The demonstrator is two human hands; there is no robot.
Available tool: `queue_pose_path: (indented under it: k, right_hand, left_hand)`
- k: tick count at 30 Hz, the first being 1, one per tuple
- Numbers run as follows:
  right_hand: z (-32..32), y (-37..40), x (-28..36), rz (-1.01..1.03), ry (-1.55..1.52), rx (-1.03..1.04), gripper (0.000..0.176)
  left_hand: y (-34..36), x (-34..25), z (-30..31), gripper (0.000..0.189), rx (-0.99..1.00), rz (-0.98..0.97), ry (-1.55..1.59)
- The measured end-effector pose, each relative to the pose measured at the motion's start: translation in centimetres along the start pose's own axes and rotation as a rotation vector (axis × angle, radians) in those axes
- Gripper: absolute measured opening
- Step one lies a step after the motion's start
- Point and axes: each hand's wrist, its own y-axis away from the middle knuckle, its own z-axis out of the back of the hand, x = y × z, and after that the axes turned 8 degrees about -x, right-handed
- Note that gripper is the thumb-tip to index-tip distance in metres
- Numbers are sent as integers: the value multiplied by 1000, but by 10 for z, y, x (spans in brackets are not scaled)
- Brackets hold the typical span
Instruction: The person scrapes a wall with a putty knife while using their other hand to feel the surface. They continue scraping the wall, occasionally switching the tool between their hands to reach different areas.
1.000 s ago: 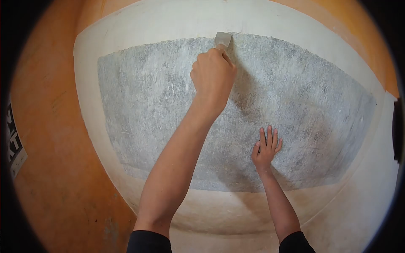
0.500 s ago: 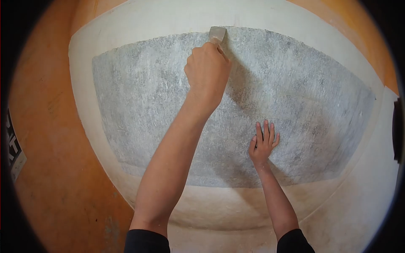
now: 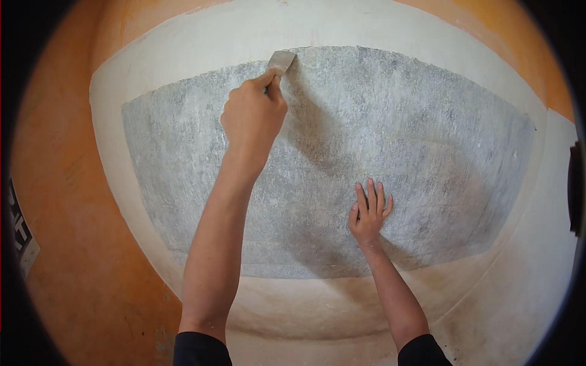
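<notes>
A putty knife (image 3: 282, 60) with a broad metal blade is in my left hand (image 3: 254, 116), whose fingers are wrapped round its handle. Only a small green bit of the handle shows; the rest is hidden in the fist. The blade lies at the upper edge of the rough grey patch (image 3: 201, 134) on the wall, where it meets the smooth white surface. Lower and to the right, my right hand (image 3: 368, 216) rests on the grey patch with its palm toward the wall and fingers spread, holding nothing.
A white painted band (image 3: 183, 52) surrounds the grey patch. Orange wall (image 3: 61, 183) lies to the left and at the top right. A black-and-white lettered sign (image 3: 21, 232) shows at the left edge, and a dark object (image 3: 575, 189) at the right edge.
My left hand and the putty knife have moved left along the patch's upper edge, and the blade is tilted more. The view has shifted slightly; my right hand stays about where it was on the wall.
</notes>
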Motion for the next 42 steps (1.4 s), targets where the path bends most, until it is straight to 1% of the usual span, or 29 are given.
queue_pose_path:
  k: [2, 3, 5, 9, 10, 14, 19, 23, 25, 26, 28, 32, 34, 38, 40, 42]
  right_hand:
    - [-1, 0, 3, -11, -13, 1, 46]
    - [-1, 0, 3, -6, -8, -4, 47]
    - [-1, -1, 3, -1, -3, -5, 47]
    - [2, -1, 5, -7, -11, 10, 47]
    - [1, -2, 4, -2, -3, 5, 47]
    - [1, 1, 4, -2, 1, 16, 47]
    - [-1, 0, 4, 0, 14, 4, 48]
    - [0, -3, 3, -9, 9, 9, 48]
    - [0, -1, 4, -2, 9, -3, 48]
    - [-1, -2, 4, -3, 7, -4, 48]
    - [1, -1, 5, -14, 1, 20, 48]
    - [-1, 0, 4, -9, -2, 4, 48]
    - [0, -1, 4, -8, 5, 11, 48]
    - [1, -2, 4, -15, 2, 15, 49]
    - [-1, -1, 4, -12, -7, -10, 49]
    - [-1, -1, 4, -19, -7, -2, 49]
  left_hand:
    - [2, 1, 2, 28, 69, 46, 10]
    - [2, -1, -3, 28, 70, 41, 6]
    - [4, -6, -17, 28, -29, -15, 35]
    - [11, -14, -20, 30, -32, 6, 50]
    - [10, -15, -19, 31, -4, -7, 47]
    - [13, -5, -21, 31, 29, -12, 99]
    - [17, -10, -41, 31, -63, -23, 92]
    - [19, -3, -42, 32, -67, -58, 136]
    - [14, -7, -31, 32, 38, 22, 170]
    - [16, -6, -34, 32, 37, 21, 168]
    - [23, -5, -41, 32, -39, -63, 109]
    - [25, -17, -47, 32, -13, -74, 114]
    - [19, -21, -52, 32, -56, -81, 158]
    - [34, -23, -60, 31, -78, -99, 138]
    - [34, -23, -50, 30, 40, -33, 127]
    - [28, -21, -49, 30, 6, -49, 123]
